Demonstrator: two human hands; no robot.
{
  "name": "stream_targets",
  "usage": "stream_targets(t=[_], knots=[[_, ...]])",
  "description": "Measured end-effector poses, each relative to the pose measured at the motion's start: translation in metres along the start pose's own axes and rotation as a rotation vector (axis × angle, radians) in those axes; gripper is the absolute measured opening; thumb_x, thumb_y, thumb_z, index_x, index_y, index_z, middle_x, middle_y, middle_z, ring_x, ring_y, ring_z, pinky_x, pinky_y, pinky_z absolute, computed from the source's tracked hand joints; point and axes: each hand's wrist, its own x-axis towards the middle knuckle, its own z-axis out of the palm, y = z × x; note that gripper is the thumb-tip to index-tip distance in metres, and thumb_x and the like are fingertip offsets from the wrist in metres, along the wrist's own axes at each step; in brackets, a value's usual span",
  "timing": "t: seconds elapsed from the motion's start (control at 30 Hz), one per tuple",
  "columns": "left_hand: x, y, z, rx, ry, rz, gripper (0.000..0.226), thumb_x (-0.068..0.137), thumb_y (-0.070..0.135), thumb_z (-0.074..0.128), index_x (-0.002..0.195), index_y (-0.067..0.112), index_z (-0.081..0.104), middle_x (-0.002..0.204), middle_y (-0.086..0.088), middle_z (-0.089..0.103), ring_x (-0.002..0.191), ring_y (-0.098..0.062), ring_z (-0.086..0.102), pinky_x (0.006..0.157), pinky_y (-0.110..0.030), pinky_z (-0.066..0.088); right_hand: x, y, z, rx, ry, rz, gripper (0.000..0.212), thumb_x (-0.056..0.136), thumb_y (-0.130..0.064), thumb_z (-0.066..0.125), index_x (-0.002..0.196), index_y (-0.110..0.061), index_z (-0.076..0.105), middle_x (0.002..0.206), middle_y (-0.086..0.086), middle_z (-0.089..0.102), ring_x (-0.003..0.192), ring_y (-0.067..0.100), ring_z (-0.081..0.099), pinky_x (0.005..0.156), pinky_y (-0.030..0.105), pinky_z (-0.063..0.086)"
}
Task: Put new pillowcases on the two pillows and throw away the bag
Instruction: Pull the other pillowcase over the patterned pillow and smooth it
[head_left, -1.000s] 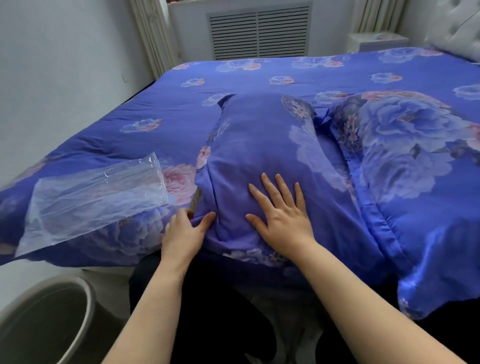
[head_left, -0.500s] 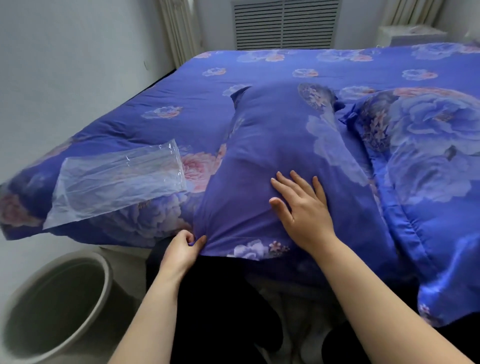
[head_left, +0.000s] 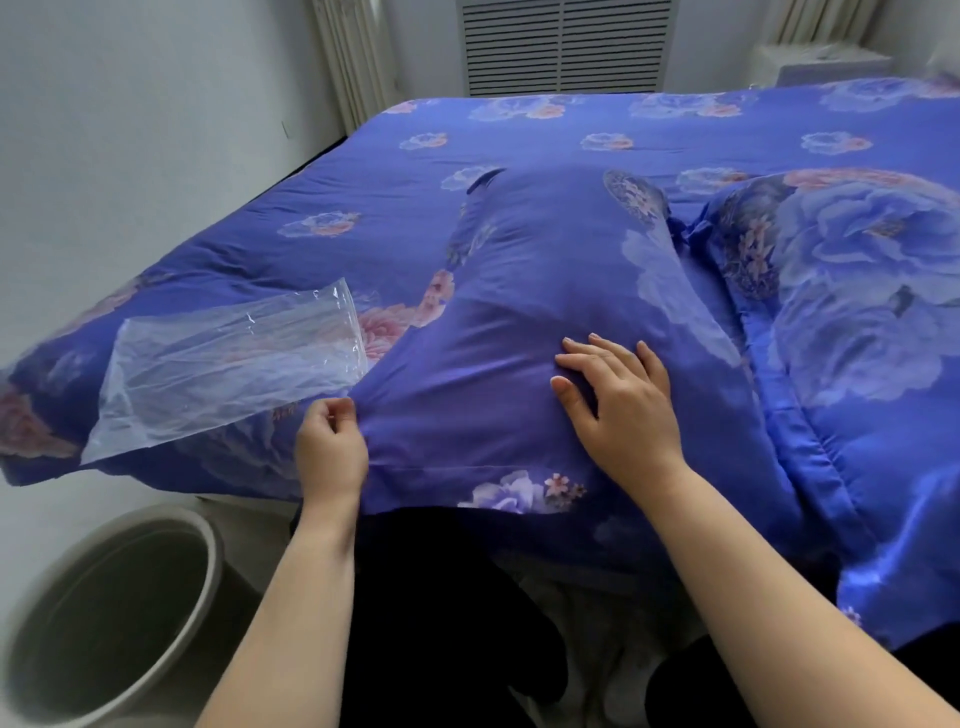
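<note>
Left hand now pinches the pillowcase corner at lower centre.
The left hand (head_left: 332, 447) has moved up and grips the pillowcase (head_left: 519, 332) edge; the right hand (head_left: 618, 405) still presses flat, fingers relaxed. The bag (head_left: 228, 364) lies at left, above the bin (head_left: 109, 618); second pillow (head_left: 852, 291) at right.

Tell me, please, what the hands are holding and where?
The left hand pinches the pillowcase at its near left edge; the right hand only presses on it.
</note>
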Motion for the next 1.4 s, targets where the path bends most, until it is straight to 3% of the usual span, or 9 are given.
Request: stream_targets(t=[0.17,0.33,0.47,0.67,0.83,0.93,1.0,1.13,1.4], knots=[[0.001,-0.025,0.01,0.502,-0.321,-0.039,0.026,0.097,0.034,0.043,0.094,0.013,0.057,0.109,-0.023,0.063,0.102,-0.04,0.058,0.078,-0.039,0.043,-0.007,-0.004,0.007,-0.092,0.009,-0.063,0.038,0.09,-0.047,0.044,0.108,-0.023,0.067,0.122,-0.008,0.064,0.12,0.014,0.054,0.111,0.038,0.021],[-0.009,-0.025,0.023,0.635,-0.329,0.079,0.031,0.1,0.035,0.033,0.098,0.01,0.052,0.11,-0.019,0.062,0.099,-0.039,0.059,0.07,-0.038,0.038,0.038,-0.013,-0.027,-0.022,0.185,0.018,0.033,0.091,-0.036,0.05,0.07,-0.014,0.063,0.067,0.004,0.064,0.067,0.03,0.059,0.067,0.035,0.043],[-0.014,-0.032,0.021,0.616,-0.29,0.058,0.034,0.1,0.036,0.03,0.102,0.009,0.051,0.115,-0.018,0.059,0.099,-0.039,0.058,0.07,-0.038,0.035,0.094,-0.013,-0.048,0.095,0.146,0.058,0.034,0.088,-0.04,0.048,0.107,-0.02,0.068,0.12,0.001,0.065,0.114,0.028,0.054,0.095,0.039,0.04],[-0.015,0.001,0.022,0.514,0.016,0.346,0.02,0.087,0.011,0.056,0.106,0.011,0.054,0.115,-0.018,0.053,0.102,-0.041,0.054,0.079,-0.051,0.045,0.058,-0.011,0.018,-0.314,-0.546,-0.017,0.062,0.09,-0.064,0.023,0.147,-0.044,0.009,0.159,-0.011,-0.002,0.146,0.024,-0.009,0.112,0.06,-0.009],[-0.038,0.089,0.048,-0.06,-0.111,0.804,0.034,0.096,0.025,0.04,0.12,0.009,0.058,0.129,-0.006,0.057,0.121,-0.022,0.051,0.103,-0.036,0.038,0.005,-0.031,0.021,-0.035,-0.325,-0.3,0.054,0.087,-0.037,0.029,0.135,-0.024,0.05,0.141,-0.004,0.049,0.137,0.019,0.037,0.114,0.048,0.017],[-0.066,0.087,0.072,0.035,-0.414,0.737,0.057,0.093,0.052,0.029,0.138,0.02,0.045,0.146,0.0,0.042,0.138,-0.019,0.034,0.113,-0.048,0.025,-0.003,-0.021,0.003,0.323,0.065,-0.049,0.031,0.079,-0.02,0.044,0.092,-0.013,0.072,0.094,0.002,0.073,0.093,0.019,0.065,0.092,0.027,0.044],[-0.073,0.056,0.083,0.324,-0.402,0.779,0.076,0.083,0.068,0.028,0.147,0.027,0.025,0.156,0.002,0.022,0.145,-0.021,0.015,0.115,-0.055,0.011,-0.003,0.004,-0.003,0.173,0.227,0.149,0.028,0.082,-0.024,0.05,0.102,-0.018,0.069,0.117,0.001,0.067,0.11,0.019,0.06,0.103,0.037,0.04],[-0.081,0.017,0.083,0.589,-0.376,0.757,0.11,0.059,0.087,0.039,0.149,0.036,0.002,0.16,0.0,0.003,0.146,-0.028,-0.002,0.107,-0.065,0.006,-0.014,0.05,-0.005,-0.013,-0.088,0.62,0.089,0.075,-0.074,0.047,0.148,-0.032,0.018,0.159,0.002,0.007,0.146,0.02,0.005,0.115,0.051,0.005],[-0.081,0.013,0.082,0.455,-0.378,0.361,0.115,0.067,0.057,0.065,0.143,0.041,-0.019,0.156,0.003,-0.02,0.142,-0.045,-0.002,0.105,-0.062,0.025,-0.002,0.084,-0.027,0.266,-0.286,0.999,0.113,0.06,-0.082,0.058,0.144,-0.012,0.029,0.139,0.013,0.049,0.124,0.032,0.049,0.1,0.04,0.038]])
